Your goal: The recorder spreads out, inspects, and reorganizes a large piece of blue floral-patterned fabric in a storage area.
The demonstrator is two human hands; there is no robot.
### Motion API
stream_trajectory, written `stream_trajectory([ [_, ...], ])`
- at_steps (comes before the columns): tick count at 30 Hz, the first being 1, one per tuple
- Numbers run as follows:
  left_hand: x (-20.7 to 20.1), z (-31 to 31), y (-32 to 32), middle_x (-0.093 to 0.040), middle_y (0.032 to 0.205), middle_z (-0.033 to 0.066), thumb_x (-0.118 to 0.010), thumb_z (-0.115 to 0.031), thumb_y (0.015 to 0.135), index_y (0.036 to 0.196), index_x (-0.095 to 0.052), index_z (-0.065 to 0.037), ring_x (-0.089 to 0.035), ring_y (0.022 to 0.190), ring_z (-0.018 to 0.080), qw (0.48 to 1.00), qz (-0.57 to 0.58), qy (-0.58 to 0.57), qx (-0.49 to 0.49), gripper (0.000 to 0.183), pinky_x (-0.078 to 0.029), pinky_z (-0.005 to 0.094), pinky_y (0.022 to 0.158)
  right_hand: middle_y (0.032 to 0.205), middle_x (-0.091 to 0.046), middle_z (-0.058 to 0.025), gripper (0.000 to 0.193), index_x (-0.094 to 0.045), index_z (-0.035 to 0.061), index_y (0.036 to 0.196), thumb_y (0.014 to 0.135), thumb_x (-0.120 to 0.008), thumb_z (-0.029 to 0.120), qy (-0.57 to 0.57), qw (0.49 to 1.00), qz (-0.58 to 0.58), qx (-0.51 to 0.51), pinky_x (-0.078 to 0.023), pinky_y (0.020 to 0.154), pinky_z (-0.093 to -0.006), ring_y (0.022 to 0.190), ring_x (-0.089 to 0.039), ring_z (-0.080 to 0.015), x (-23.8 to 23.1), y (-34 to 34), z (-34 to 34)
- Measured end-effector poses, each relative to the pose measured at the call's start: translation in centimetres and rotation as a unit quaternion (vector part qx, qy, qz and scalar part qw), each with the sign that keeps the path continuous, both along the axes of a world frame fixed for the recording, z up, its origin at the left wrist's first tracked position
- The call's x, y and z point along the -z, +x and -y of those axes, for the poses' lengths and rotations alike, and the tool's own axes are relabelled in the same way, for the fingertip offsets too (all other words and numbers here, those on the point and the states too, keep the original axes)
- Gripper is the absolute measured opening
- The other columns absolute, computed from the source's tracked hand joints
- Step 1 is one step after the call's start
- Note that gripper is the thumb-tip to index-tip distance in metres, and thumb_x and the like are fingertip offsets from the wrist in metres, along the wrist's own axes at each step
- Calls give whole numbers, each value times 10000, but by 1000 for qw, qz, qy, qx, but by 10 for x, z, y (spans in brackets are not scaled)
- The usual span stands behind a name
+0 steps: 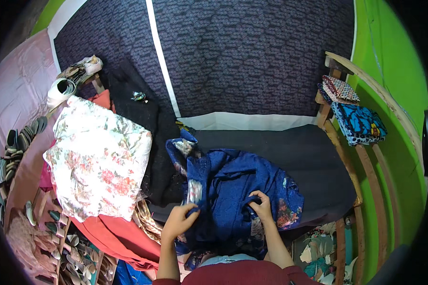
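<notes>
A dark blue garment [233, 175] with floral patches lies crumpled in front of me. Its pale inner side shows along a folded strip at the left, and its near part hangs toward my lap. My left hand [179, 221] pinches the cloth's left edge between thumb and fingers. At the right, my right hand [261, 208] has its thumb and fingers closed on a fold of the same cloth. Exactly what kind of garment it is cannot be made out. Beneath it is a black-covered surface [309, 166].
A white floral cloth [100, 161] lies at the left, over black cloth [138, 109] and red cloth [123, 240]. Folded patterned fabrics [359, 123] rest on wooden rails [373, 185] at the right. Several shoes [73, 256] stand at the lower left. A dark patterned curtain [252, 57] hangs behind.
</notes>
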State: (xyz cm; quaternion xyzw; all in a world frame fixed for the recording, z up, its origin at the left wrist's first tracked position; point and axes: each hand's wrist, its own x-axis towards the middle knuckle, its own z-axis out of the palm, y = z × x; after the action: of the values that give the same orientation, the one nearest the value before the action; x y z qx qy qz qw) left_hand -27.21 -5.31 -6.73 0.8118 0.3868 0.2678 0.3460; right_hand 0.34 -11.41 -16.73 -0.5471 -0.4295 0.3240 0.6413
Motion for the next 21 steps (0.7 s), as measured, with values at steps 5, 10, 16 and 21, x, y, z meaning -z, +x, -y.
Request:
stream_trajectory([
  [5,22,14,-39,-604,688,171,-609,-310,736,937,-610,-73,-607,635,310,987,-118,-29,-109,310,-458,368,598,786,-572,2,118,-588,22,801,691,-548,35,-9,997,-26,-65,-401,701,-211,739,-527,-90,-2,1,2],
  [10,19,10,-38,-572,1075,142,-725,-364,600,1092,-544,-142,-522,1026,335,906,-412,63,-68,570,-351,490,909,789,-592,-19,151,-610,-12,830,709,-526,-44,17,993,-61,-102,-411,725,-221,748,-537,-96,1,4,1],
  [16,-8,-76,64,-490,1207,139,-585,-299,784,1007,-592,-50,-377,1202,310,934,-148,320,-63,335,-219,494,1017,880,-634,-59,188,-643,-11,888,709,-616,-63,49,988,53,-133,-443,755,-237,799,-579,-124,0,5,3],
  [21,56,-167,81,-543,1173,133,-514,-422,817,1098,-572,-31,-451,1153,281,905,-298,256,-163,485,-251,455,1013,834,-655,-64,149,-659,-25,838,692,-687,-35,6,987,-19,-160,-469,728,-231,780,-597,-119,3,4,4],
])
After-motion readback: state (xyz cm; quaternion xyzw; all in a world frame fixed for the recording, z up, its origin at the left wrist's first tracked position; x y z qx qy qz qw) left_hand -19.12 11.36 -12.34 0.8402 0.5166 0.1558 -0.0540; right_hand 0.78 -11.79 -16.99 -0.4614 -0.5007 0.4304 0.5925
